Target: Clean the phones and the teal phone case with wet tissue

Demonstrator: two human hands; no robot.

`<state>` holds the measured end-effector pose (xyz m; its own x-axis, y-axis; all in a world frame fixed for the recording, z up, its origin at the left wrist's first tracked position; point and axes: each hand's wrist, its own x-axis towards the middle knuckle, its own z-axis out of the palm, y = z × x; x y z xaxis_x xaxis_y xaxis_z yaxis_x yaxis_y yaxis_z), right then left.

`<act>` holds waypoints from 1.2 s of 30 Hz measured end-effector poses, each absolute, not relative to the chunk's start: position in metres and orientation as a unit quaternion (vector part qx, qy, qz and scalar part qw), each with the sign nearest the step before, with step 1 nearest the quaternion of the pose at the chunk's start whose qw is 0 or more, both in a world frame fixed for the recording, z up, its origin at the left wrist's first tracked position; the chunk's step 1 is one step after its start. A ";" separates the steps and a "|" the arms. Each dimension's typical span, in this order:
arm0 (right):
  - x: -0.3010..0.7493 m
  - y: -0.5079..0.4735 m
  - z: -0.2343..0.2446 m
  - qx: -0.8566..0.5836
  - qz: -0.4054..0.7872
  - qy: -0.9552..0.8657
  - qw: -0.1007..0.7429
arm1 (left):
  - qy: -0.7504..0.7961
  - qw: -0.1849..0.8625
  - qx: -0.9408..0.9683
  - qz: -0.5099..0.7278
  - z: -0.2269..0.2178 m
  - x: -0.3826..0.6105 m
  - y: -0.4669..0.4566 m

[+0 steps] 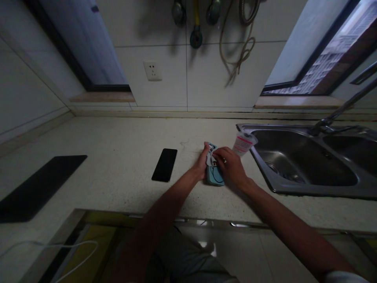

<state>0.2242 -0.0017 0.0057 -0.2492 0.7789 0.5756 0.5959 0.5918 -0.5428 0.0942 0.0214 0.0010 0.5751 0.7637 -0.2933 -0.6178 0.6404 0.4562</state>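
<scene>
Two hands are working on a blue case [214, 177] on the counter [118, 137].
A black phone [164, 164] is lying to the left, a cup [244, 143] and sink [294, 192] to the right; the left hand [202, 161] is gripping the case's edge, the right hand [231, 165] pinching a white scrap [209, 159] on top.

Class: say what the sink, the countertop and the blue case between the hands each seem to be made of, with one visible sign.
Sink: stainless steel, brushed grey with dull reflections. Countertop: pale speckled stone or composite, matt. Blue case: probably soft plastic or silicone, smooth with rounded corners; the dim light leaves it open.
</scene>
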 end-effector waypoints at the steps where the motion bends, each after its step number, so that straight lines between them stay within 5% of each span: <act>1: 0.222 -0.003 0.007 -0.431 0.106 -0.784 0.434 | 0.233 0.876 0.158 0.391 0.000 0.094 0.021; 13: 0.223 0.001 0.006 -0.406 0.010 -0.772 0.489 | 0.226 0.851 0.221 0.419 -0.007 0.104 0.014; 27: 0.243 0.015 0.007 -0.516 -0.010 -0.741 0.431 | 0.280 0.862 0.304 0.293 -0.007 0.099 0.016; 36: 0.245 0.015 0.007 -0.511 0.015 -0.761 0.399 | 0.266 0.843 0.275 0.378 0.000 0.093 0.022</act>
<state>0.2450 0.0147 0.0066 -0.1602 0.7905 0.5912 0.7658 0.4775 -0.4309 0.0932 0.0216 -0.0001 0.5735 0.7831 -0.2407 -0.4914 0.5639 0.6637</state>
